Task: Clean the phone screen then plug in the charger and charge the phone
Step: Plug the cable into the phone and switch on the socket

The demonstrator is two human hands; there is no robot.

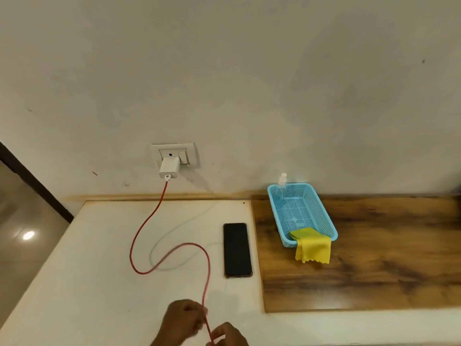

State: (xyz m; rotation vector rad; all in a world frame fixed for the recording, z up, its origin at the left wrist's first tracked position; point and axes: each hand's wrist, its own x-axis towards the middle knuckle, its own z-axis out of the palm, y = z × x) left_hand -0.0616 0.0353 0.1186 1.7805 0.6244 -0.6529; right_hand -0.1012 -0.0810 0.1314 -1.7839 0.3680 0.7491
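Note:
A black phone [237,250] lies face up on the white table [99,270], apart from the cable. The white charger [169,168] sits in the wall socket [174,153]. Its red cable [139,236] loops over the table and runs down to the bottom edge. There my left hand [182,323] and my right hand [229,335] both pinch the cable close together. The cable's plug end is hidden. A yellow cloth [313,245] hangs over the near rim of a blue basket [321,213].
A clear spray bottle [281,188] stands in the basket's far corner. The basket rests on a dark wooden board [374,258] to the right of the phone. A wall rises behind the table; the floor lies off to the left.

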